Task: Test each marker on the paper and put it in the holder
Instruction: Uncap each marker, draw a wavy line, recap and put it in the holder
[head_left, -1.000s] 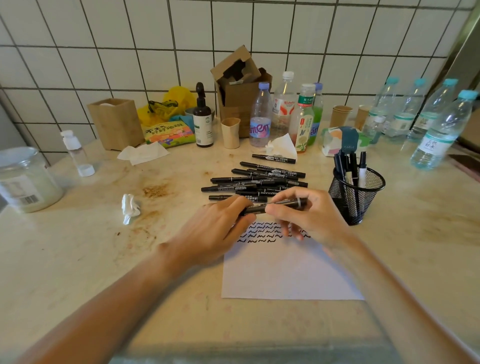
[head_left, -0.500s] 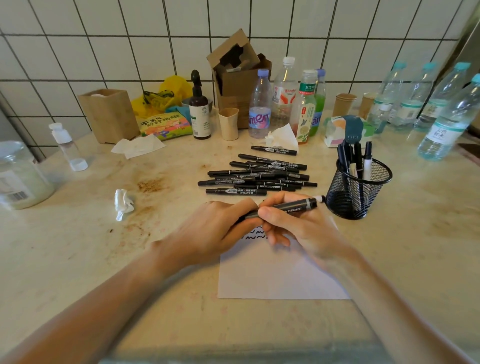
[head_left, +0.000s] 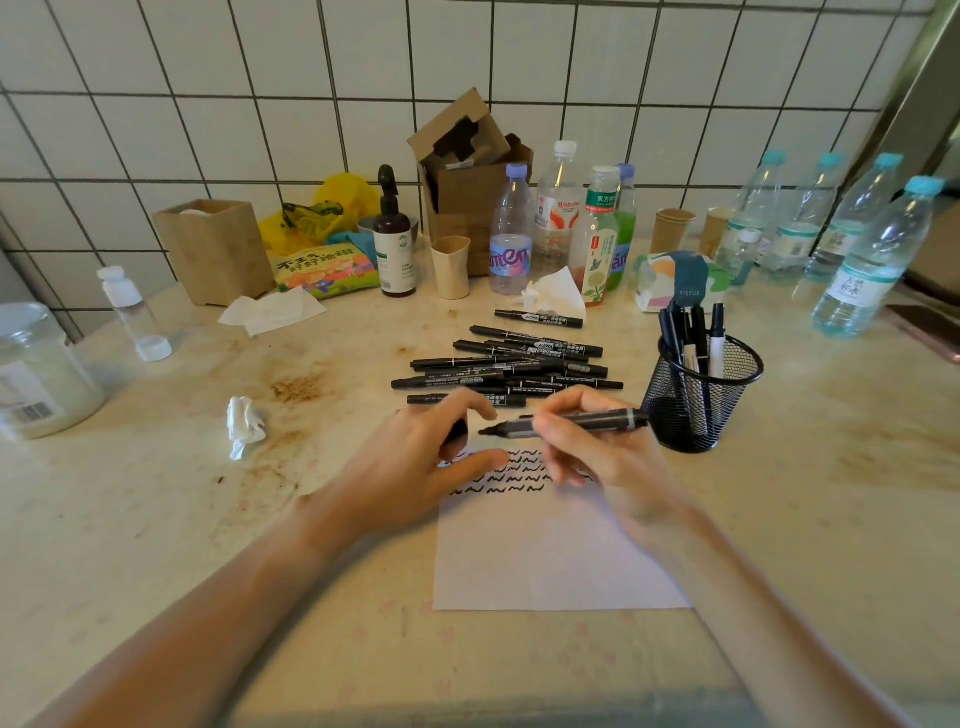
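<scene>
Now the cap (head_left: 457, 432) is off: half a second back my hands were joined on the closed marker, and they have since pulled apart. My left hand (head_left: 415, 467) curls round the cap at centre frame, while my right hand (head_left: 597, 452) pinches the marker (head_left: 566, 422) between thumb and fingers, its bare tip pointing left above the paper (head_left: 550, 561). Rows of squiggles already cross the sheet's top. I judge the next stroke is due; the holder (head_left: 701, 395) waits right of centre, the untested pile (head_left: 514, 364) above.

Head view, forward-down over table (head_left: 156, 519)
</scene>
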